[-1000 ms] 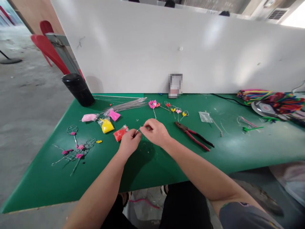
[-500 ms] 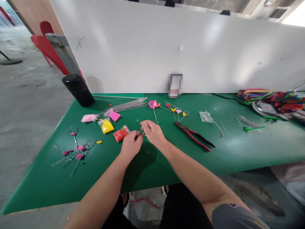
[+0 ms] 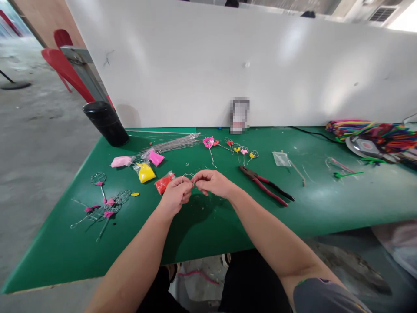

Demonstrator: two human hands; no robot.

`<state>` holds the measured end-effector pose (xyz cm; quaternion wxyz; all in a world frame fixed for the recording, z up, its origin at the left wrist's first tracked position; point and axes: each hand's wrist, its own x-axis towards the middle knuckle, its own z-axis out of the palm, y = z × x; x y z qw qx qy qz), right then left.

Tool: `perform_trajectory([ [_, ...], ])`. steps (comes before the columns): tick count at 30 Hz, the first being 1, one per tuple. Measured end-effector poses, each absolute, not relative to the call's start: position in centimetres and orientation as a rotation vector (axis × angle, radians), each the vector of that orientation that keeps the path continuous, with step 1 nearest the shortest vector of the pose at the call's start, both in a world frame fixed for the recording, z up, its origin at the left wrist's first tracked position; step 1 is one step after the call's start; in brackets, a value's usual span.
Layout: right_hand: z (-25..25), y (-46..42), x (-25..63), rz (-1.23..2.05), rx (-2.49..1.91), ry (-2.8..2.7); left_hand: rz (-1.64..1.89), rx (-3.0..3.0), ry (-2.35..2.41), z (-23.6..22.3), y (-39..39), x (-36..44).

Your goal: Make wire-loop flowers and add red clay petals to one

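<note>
Both left hand and right hand pinch a wire loop arching upward.

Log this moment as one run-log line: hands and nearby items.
left hand: holds wire loop | right hand: holds same loop | nearby: red plastic bag, red-handled pliers

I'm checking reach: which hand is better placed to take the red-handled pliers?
Probably the right hand: the pliers lie on its side, closer to it than to the left hand. Both hands are up at the wire loop, so neither is free yet.
</note>
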<state>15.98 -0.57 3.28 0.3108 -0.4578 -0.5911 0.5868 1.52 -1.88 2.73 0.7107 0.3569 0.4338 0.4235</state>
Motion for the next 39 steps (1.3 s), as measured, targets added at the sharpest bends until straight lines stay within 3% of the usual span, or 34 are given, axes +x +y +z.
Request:
perform_trajectory([
  [6,4.7,-0.6,16.7,0.863,-1.479,-2.112,0.928,0.782,0.938,2.9,-1.9,1.4],
  [9,4.5,-0.9,17.2,0.754,-1.566,-2.228,0.967,0.784,0.96,2.8,-1.9,1.4],
  [24,4.6,-3.4,16.8,0.774,-1.522,-2.542,1.005,0.774,0.97,2.9,-1.8,1.2],
  [29,4.9,-2.5,16.8,0.642,-1.491,-2.207,0.932,0.811,0.969,2.9,-1.8,1.3],
  [33,3.3,-1.8,15.3,0.914,-1.201,-1.958,0.91,0.751,0.964,3.2,-1.7,1.1],
  [39,1.5,-1.7,14.3,1.123,-1.175,-1.644,0.863,0.69,0.928,3.3,-1.6,0.9],
])
